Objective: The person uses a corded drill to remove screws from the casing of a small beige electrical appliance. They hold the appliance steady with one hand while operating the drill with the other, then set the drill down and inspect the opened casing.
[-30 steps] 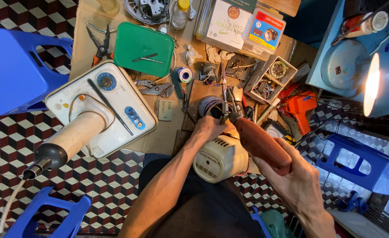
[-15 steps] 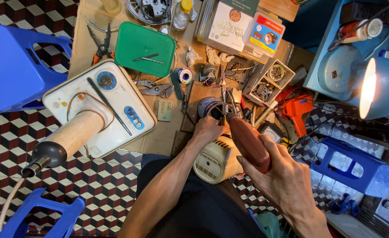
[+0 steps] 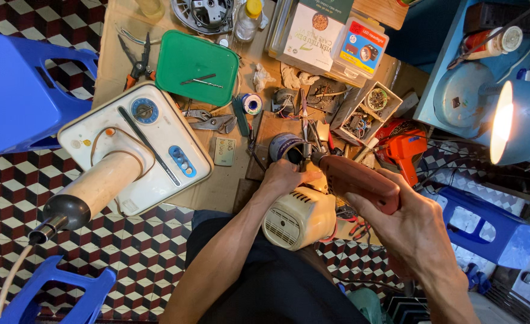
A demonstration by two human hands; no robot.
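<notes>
My right hand grips a reddish-brown power drill, its nose pointing left toward a cream fan motor housing that rests at the table's near edge over my lap. My left hand presses on the top of that housing, right beside the drill's tip. A dark round tin sits just behind my left hand.
A white fan base with a cream pole lies at left. A green tray holds drill bits; pliers, a tape roll, boxes of parts and an orange drill crowd the table. Blue stools stand around; a lit lamp at right.
My right hand has swung the drill from a steep diagonal to nearly level, its nose now by my left hand on the housing. The view shifted slightly.
</notes>
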